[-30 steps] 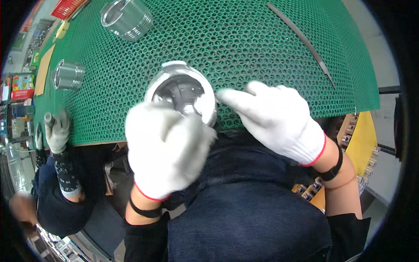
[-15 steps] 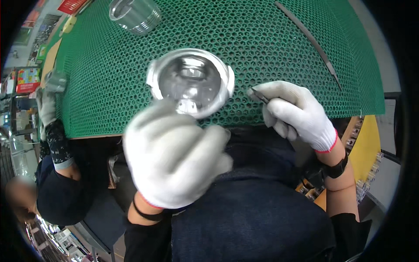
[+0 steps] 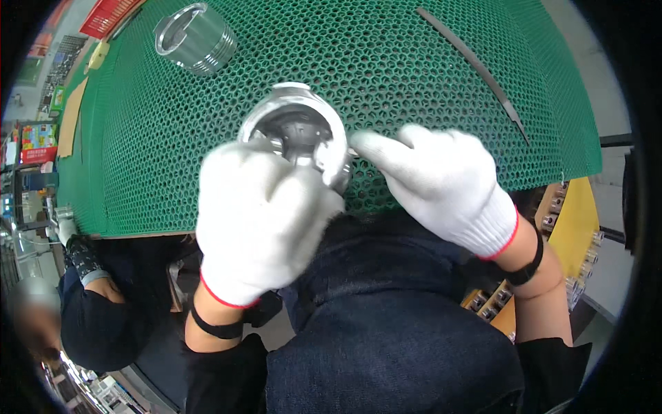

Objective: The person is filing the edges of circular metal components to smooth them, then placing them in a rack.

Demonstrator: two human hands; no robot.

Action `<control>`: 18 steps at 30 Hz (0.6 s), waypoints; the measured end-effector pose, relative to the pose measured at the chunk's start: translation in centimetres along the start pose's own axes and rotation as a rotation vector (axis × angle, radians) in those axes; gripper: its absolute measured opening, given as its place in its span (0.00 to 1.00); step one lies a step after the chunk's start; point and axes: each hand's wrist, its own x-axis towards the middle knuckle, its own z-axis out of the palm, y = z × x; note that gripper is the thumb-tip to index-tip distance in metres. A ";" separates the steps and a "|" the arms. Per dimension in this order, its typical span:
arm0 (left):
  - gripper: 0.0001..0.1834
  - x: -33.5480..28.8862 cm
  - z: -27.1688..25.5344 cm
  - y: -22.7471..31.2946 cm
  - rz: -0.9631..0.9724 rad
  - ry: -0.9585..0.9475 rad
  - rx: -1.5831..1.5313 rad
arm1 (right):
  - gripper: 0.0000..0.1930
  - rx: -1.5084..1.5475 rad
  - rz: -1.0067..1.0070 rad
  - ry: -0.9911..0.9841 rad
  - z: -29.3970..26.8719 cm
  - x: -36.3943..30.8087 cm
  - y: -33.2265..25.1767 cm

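A shiny metal piston (image 3: 335, 124) sits at the near edge of the green mat, tilted, with its hollow side showing. My left hand (image 3: 252, 210), in a white knit glove, is closed on its near left side; the fingertips are partly hidden and slightly blurred. At the piston's right rim is my gloved right hand (image 3: 438, 183), its fingers pinched together. Its small dark bladed tool is almost wholly hidden by the glove, only a sliver showing by the rim. A second piston (image 3: 200, 41) lies on its side at the far left.
A long flat file (image 3: 476, 65) lies on the green honeycomb mat (image 3: 386, 62) at the far right. A red basket (image 3: 110, 17) stands at the far left corner. Beside me on the left sits another person (image 3: 100, 324). Trays of small metal parts (image 3: 552, 214) are below right.
My right hand has moved left to the piston's rim. The piston has turned and tilted, and my left hand has moved up onto it.
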 end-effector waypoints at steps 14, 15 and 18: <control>0.17 4.7 -3.9 -3.8 0.285 -0.643 0.011 | 0.18 1.359 0.701 -0.199 -0.3 -3.2 3.1; 0.17 5.1 -4.1 -3.8 0.261 -0.579 -0.009 | 0.18 1.369 0.699 -0.169 -0.1 -3.5 3.1; 0.17 5.9 -4.6 -3.6 0.178 -0.387 -0.057 | 0.18 1.378 0.692 -0.154 -0.1 -3.4 2.9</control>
